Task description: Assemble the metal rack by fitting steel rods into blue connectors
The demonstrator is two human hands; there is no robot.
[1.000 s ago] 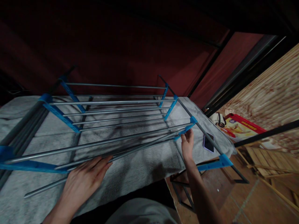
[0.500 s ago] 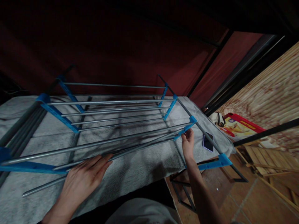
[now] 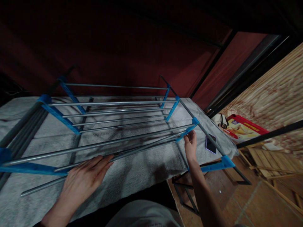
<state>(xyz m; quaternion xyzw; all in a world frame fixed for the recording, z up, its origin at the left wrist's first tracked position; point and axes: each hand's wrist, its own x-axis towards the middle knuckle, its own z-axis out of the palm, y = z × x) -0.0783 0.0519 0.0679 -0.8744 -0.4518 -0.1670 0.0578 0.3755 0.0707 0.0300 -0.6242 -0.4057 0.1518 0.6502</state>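
Observation:
A rack of grey metal tubes and blue plastic brackets lies on its side on the grey cloth. My left hand is wrapped over a loose metal tube, whose near end sticks out at the lower left. That tube slants up to the right towards a blue bracket. My right hand pinches this bracket's lower end, where the tubes meet it; the fingertips are partly hidden. Another tube runs above my left hand between the left bracket and the right one.
A phone lies on the grey cloth right of my right hand. Beyond the cloth's edge are a red and yellow box and a wooden slatted piece. Another blue bracket juts over the front edge. A dark red surface stands behind.
My left hand and the loose tube have shifted slightly to the left, the tube's free end rising a little. My right hand stays at the bracket.

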